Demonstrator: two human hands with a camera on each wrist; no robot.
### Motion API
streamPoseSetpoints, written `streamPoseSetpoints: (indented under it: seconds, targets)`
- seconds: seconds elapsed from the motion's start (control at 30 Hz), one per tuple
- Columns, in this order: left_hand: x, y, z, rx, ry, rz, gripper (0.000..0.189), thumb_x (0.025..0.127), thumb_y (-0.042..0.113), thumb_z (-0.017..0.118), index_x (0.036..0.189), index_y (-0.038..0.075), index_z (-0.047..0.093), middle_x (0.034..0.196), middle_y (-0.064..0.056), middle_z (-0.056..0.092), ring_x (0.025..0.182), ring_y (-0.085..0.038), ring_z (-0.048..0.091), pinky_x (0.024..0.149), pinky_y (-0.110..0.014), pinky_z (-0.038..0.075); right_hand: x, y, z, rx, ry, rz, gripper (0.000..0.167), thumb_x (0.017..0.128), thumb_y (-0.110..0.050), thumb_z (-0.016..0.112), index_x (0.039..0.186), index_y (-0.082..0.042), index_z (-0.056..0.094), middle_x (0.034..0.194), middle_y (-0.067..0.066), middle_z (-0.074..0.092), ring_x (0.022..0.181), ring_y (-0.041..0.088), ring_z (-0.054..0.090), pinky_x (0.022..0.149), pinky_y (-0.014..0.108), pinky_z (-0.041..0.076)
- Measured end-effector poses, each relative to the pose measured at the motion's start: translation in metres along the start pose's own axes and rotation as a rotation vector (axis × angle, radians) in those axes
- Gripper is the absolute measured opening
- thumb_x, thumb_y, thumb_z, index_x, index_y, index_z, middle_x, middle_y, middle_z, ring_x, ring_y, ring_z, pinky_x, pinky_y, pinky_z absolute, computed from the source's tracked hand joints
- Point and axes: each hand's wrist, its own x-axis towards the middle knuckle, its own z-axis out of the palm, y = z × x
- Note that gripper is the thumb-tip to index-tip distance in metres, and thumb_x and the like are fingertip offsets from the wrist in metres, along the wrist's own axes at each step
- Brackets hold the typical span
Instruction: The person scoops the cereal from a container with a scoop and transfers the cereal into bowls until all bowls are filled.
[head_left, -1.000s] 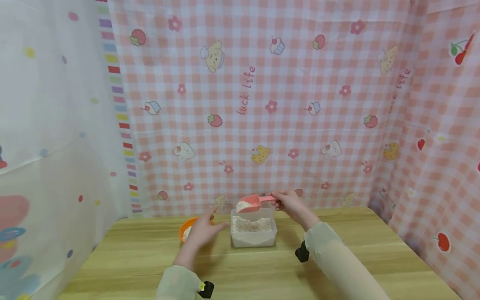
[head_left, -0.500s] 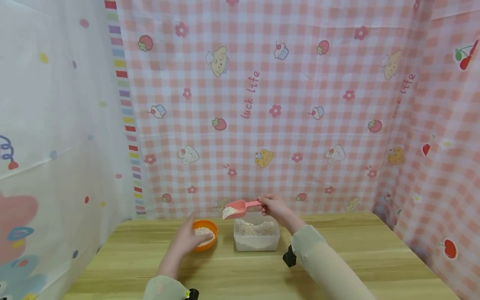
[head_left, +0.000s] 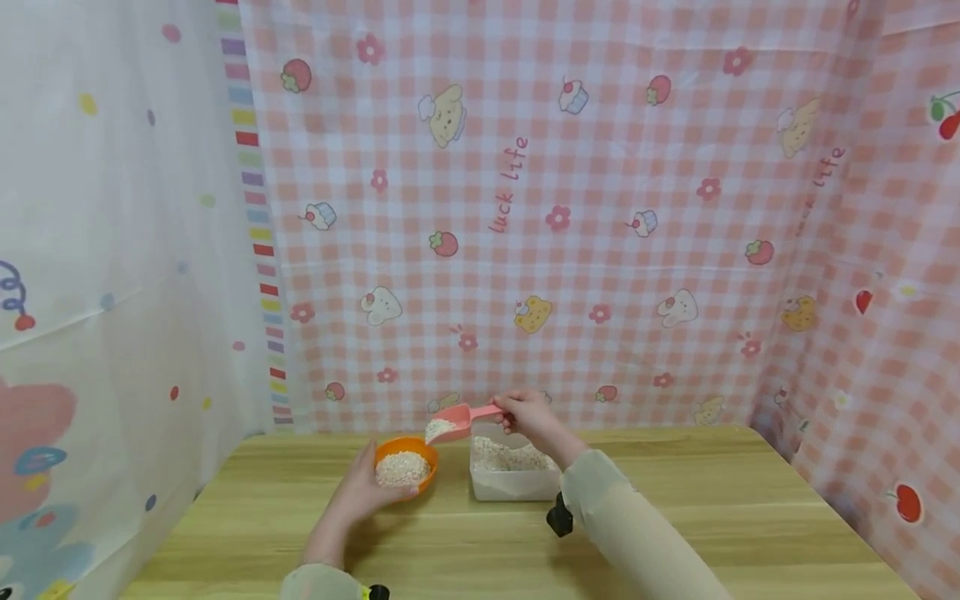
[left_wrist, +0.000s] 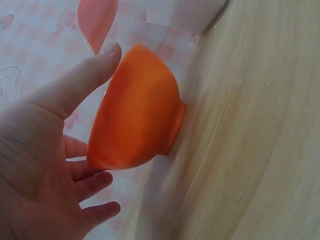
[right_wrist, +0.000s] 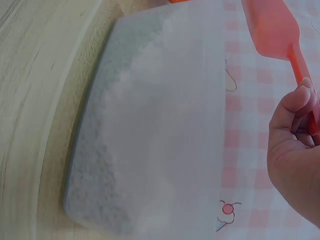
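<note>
The loaded pink scoop (head_left: 459, 419) tilts by the orange bowl (left_wrist: 137, 110).

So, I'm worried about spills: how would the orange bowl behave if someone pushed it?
The orange bowl might tip if pushed high up, as its foot is narrower than its rounded body. It's probably stiff, since its curved side looks smooth and undented. The loose grains inside would likely shift, and could spill if it tilted.

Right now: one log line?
left hand: around bowl; right hand: grips scoop; scoop: carrying grains, at bowl edge; tub: holds grains
</note>
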Motion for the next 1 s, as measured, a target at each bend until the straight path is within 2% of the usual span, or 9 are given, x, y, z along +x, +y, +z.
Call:
streamPoseSetpoints:
  seconds: [0.2, 0.4, 0.63, 0.77, 1.0]
  targets:
    - [0.002, -0.001, 0.001, -0.011, 0.01, 0.007, 0.111, 0.07, 0.041, 0.085, 0.146, -0.012, 0.024, 0.147, -0.035, 0.03, 0.133, -0.051, 0.032, 0.105, -0.064, 0.028, 0.002, -0.002, 0.009, -0.016, -0.011, -0.007, 0.032, 0.102, -0.01, 0.048, 0.117, 0.016, 0.058, 0.073, 0.006, 0.059, 0.06, 0.009, 0.049, 0.054, 0.02, 0.045]
    - [0.002, -0.001, 0.0, -0.002, 0.009, -0.009, 0.114, 0.07, 0.043, 0.084, 0.147, -0.013, 0.021, 0.147, -0.036, 0.028, 0.133, -0.052, 0.03, 0.105, -0.065, 0.028, 0.007, -0.001, 0.023, -0.048, 0.002, 0.002, 0.026, 0.1, -0.009, 0.051, 0.108, 0.012, 0.064, 0.074, 0.009, 0.06, 0.059, 0.01, 0.05, 0.053, 0.02, 0.047]
    - [-0.002, -0.002, 0.0, 0.009, 0.007, -0.015, 0.114, 0.071, 0.042, 0.084, 0.147, -0.014, 0.019, 0.146, -0.037, 0.028, 0.132, -0.053, 0.031, 0.105, -0.065, 0.028, 0.014, 0.003, 0.039, -0.112, 0.02, -0.001, 0.028, 0.1, -0.01, 0.052, 0.112, 0.012, 0.064, 0.076, 0.016, 0.063, 0.056, 0.009, 0.049, 0.051, 0.02, 0.046]
    - [-0.002, -0.002, 0.001, 0.003, 0.01, -0.027, 0.115, 0.071, 0.043, 0.084, 0.147, -0.013, 0.019, 0.147, -0.037, 0.027, 0.133, -0.053, 0.03, 0.106, -0.065, 0.027, 0.017, 0.004, 0.048, -0.166, 0.041, -0.029, 0.027, 0.1, -0.01, 0.053, 0.109, 0.012, 0.065, 0.075, 0.018, 0.064, 0.055, 0.009, 0.049, 0.051, 0.021, 0.046]
    - [-0.004, -0.004, 0.001, -0.015, 0.015, -0.031, 0.115, 0.071, 0.042, 0.084, 0.148, -0.013, 0.018, 0.147, -0.037, 0.028, 0.132, -0.053, 0.03, 0.105, -0.065, 0.028, 0.018, 0.004, 0.063, -0.283, 0.049, -0.094, 0.022, 0.098, -0.008, 0.055, 0.098, 0.009, 0.069, 0.065, 0.009, 0.062, 0.052, 0.01, 0.051, 0.048, 0.021, 0.047]
